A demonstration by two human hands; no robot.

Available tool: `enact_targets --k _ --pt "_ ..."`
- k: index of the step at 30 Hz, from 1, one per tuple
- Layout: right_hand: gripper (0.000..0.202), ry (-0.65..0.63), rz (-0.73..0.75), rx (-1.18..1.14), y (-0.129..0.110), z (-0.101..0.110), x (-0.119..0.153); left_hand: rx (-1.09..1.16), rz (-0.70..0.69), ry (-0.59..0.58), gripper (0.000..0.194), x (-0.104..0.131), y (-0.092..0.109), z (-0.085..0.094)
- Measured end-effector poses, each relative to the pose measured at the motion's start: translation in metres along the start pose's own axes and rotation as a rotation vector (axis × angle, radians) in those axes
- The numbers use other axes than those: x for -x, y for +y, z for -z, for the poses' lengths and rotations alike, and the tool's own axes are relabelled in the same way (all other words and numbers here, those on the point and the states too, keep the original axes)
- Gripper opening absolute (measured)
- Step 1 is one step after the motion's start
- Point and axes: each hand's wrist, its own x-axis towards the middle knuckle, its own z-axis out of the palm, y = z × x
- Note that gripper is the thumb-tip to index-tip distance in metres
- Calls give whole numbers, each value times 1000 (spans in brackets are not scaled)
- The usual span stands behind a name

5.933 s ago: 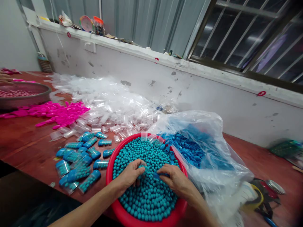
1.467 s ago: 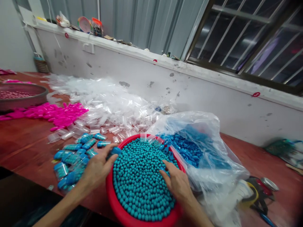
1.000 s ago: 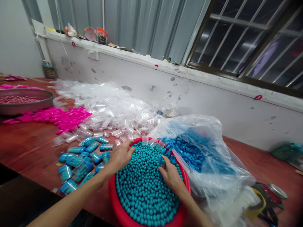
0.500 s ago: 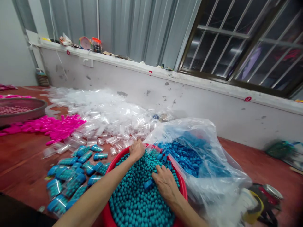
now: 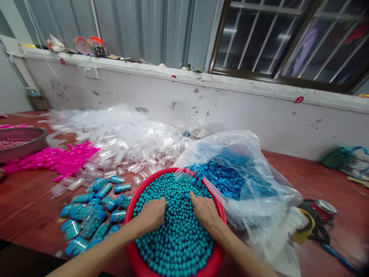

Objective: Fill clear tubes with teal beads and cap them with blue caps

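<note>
A red basin [image 5: 131,209] is full of small teal balls [image 5: 173,246]. My left hand [image 5: 154,213] is over the left side of the balls, its fingers curled down toward them; whatever it holds is hidden. On the right side of the basin, my right hand [image 5: 203,211] is closed on a blue cap [image 5: 187,196], which shows at its fingertips. Several blue caps [image 5: 198,182] and clear tubes [image 5: 183,175] lie on the balls at the far rim. Left of the basin are filled tubes with blue caps [image 5: 93,219].
A clear bag [image 5: 276,192] of blue pieces [image 5: 223,181] lies right of the basin. Clear tubes [image 5: 123,134] are heaped behind it. Pink pieces [image 5: 69,157] and a grey basin [image 5: 43,138] stand left. A yellow-and-black object [image 5: 307,227] sits at right.
My left hand has moved from the basin's far rim nearer to me, over the balls. My right hand now covers most of the blue cap. The view has shifted slightly.
</note>
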Motion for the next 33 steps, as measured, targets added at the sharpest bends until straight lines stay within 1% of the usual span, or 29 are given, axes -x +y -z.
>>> enact_targets --k 3,5,7,10,12,14,17,19,21,23,24,25,27,29,31,33 --pt "30 -3 47 -74 -12 -2 -2 206 23 -73 8 -13 11 -14" --pt "22 -2 75 -129 -15 0 -1 375 57 -153 5 -19 17 -18" --pt "20 10 86 -184 -12 3 1 549 86 -233 11 -19 19 -19" --pt "23 38 47 -371 -3 5 5 796 82 -304 24 -14 16 -16" --pt "26 43 35 -519 0 4 6 919 56 -324 33 -11 13 -15" --pt "30 41 49 -603 2 1 7 1015 45 -328 38 -9 11 -14" --pt "35 82 14 -661 3 2 8 1111 60 -275 39 -5 9 -14" --pt "37 142 -15 -720 3 8 9 1121 44 -223 36 -3 10 -13" --pt "37 195 -2 -797 1 16 11 1101 -19 -192 34 0 11 -14" --pt "36 210 33 -829 -1 21 13 991 -64 -161 32 0 11 -15" --pt "35 197 41 -804 -2 21 14 902 -65 -138 29 -1 10 -16" --pt "34 171 30 -749 -2 20 14 803 -51 -110 24 -2 9 -17" --pt "33 102 -39 -616 -1 12 12 638 2 -55 14 -7 6 -19" --pt "31 50 -116 -539 0 0 8 575 50 -23 13 -14 6 -20" --pt "29 31 -138 -558 -1 -9 3 549 90 -18 17 -22 10 -21" --pt "26 16 -109 -623 -4 -14 -1 563 124 -55 19 -29 17 -22"
